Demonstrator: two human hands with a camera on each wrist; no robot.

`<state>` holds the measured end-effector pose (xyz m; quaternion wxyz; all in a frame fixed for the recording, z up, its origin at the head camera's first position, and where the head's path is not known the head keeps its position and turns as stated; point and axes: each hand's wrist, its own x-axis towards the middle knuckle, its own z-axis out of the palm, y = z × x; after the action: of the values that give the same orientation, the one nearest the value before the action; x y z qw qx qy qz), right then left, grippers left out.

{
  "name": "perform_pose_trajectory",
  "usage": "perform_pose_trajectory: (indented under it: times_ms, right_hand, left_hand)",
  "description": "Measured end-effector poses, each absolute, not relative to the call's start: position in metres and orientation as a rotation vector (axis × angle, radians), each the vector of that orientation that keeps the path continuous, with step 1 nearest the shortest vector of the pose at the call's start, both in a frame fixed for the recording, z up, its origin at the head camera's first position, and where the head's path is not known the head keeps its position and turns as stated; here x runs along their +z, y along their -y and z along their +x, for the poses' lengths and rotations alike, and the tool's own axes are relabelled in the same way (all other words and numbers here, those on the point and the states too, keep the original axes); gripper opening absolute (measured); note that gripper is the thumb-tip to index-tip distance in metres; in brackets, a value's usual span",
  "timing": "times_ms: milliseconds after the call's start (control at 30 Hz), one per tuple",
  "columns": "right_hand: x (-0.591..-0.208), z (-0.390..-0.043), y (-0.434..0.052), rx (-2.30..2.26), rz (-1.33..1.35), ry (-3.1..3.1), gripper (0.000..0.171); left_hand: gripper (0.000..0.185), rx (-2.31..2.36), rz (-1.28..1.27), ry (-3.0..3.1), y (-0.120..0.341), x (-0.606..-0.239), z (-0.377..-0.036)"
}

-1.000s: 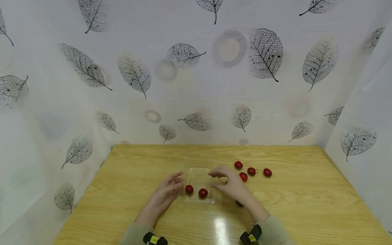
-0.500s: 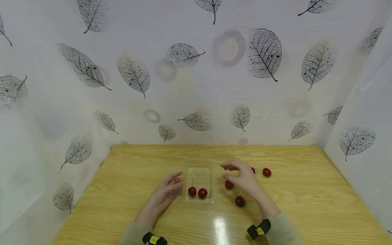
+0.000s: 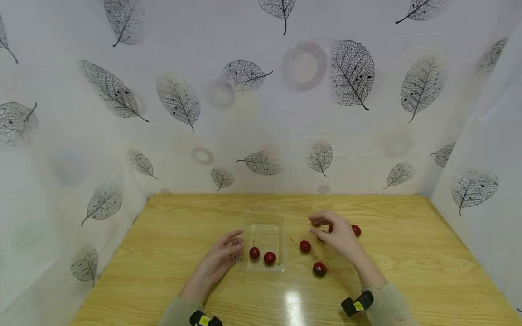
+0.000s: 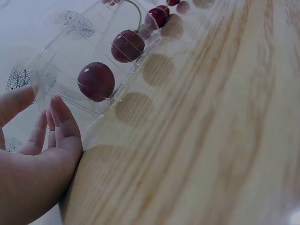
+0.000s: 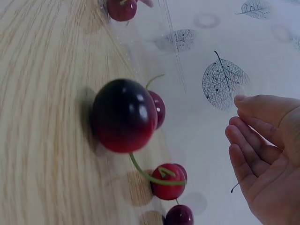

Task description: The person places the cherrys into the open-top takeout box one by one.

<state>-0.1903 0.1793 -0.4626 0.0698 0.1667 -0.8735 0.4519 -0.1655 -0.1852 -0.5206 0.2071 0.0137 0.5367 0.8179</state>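
A clear plastic box [image 3: 264, 232] stands open mid-table, with two red cherries [image 3: 269, 258] lying at its near end. Along its left side rests my left hand [image 3: 222, 258], its loosely bent fingers [image 4: 64, 117] right at the plastic wall. My right hand [image 3: 337, 235] hovers over a group of cherries [image 3: 356, 231] to the right of the box, partly hiding several of them. In the right wrist view its thumb and index finger nearly meet, with no cherry between them. Closer to the box lie a cherry [image 3: 305, 246] with its stem leftward and a darker cherry [image 3: 320, 269].
The wooden table [image 3: 179, 226] reaches back to a pale sheet [image 3: 261, 113] printed with leaves, which also hangs on both sides. A bright reflection shows on the wood at the near middle. Each wrist wears a black strap [image 3: 357, 304].
My right hand has moved from the box's right edge rightward over the cherry group. The left hand has stayed beside the box. The left cherry in the box has shifted slightly.
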Motion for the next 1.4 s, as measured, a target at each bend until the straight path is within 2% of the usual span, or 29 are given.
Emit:
perform_pose_trajectory:
  times_ms: [567,1400]
  right_hand:
    - [-0.46,-0.194,-0.216,1.239,0.395,2.63,0.029]
    - [-0.469,-0.191,-0.267,1.135,0.241,2.699,0.031]
  left_hand:
    - [0.045,2.297,0.02,-1.498,0.185,-0.52,-0.164]
    - [0.051,2.278,-0.004,-1.486,0.185,-0.519,-0.164]
